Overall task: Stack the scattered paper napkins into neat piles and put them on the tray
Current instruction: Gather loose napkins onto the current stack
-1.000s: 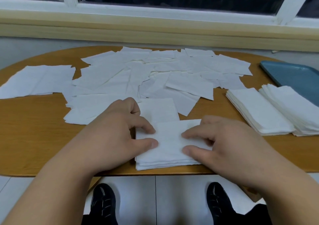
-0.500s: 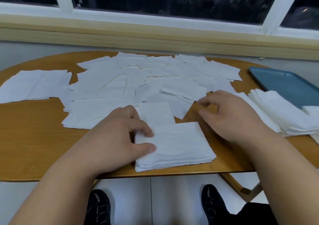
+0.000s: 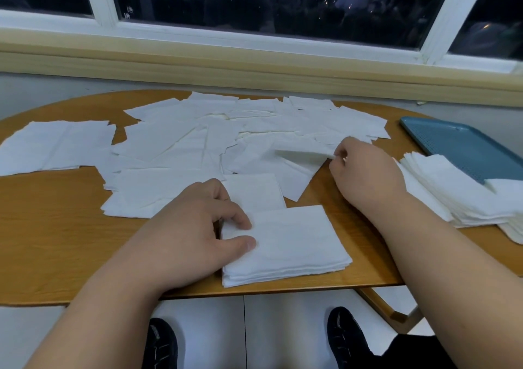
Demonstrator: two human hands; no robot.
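- One near pile (image 3: 285, 244) sits square at the counter (image 3: 51, 227) edge right in front of me. My left hand (image 3: 192, 232) holds its left edge, thumb and forefinger curled over the top sheet. I judge the sheets light and slippery on one another, so the pile wants pressure from above or it will fan out.
- Just behind the pile lies a single flat napkin (image 3: 254, 193), touching the pile's far edge. It looks soft and limp, and a corner is the place to take it.
- Farther out to the right, my right hand (image 3: 365, 170) is closed in a fingertip pinch on the corner of a loose napkin (image 3: 302, 153), whose edge stands a little off the sheets beneath. Thin tissue like this probably tears or creases under a hard pull, so a gentle lift suits it.
- Beside that wrist, two finished piles (image 3: 452, 187) rest on the counter, their edges slightly fanned. I would grip each from both sides to carry it.
- Many scattered napkins (image 3: 175, 142) overlap across the middle and far counter.
- At the far right waits the blue tray (image 3: 464, 147), with one pile's corner overlapping its near edge.
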